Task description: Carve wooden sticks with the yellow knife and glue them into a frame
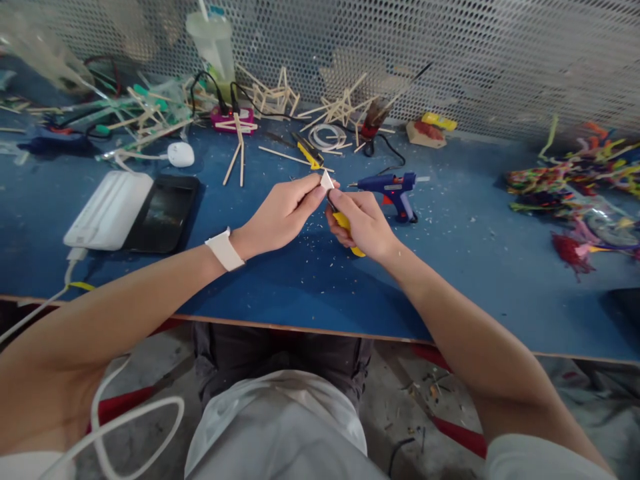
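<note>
Near the middle of the blue table (pixel 310 280), my left hand (pixel 287 210) pinches a small white pointed piece (pixel 327 181) between thumb and fingers. My right hand (pixel 363 223) is wrapped round a yellow cutter (pixel 343 222), whose front end meets the white piece. The blade is too small to make out. Just right of my right hand lies a blue glue gun (pixel 395 190), its nozzle pointing left. Beyond my hands rests a second yellow and black cutter (pixel 310 153). Small pale shavings are scattered on the table around my hands.
A white power bank (pixel 107 210) and a dark phone (pixel 163 213) lie at the left. Wooden stick frames (pixel 275 97), a pink power strip (pixel 233 121) and a plastic cup (pixel 213 50) stand along the mesh wall. Colourful twisted strands (pixel 575 177) are heaped at the right.
</note>
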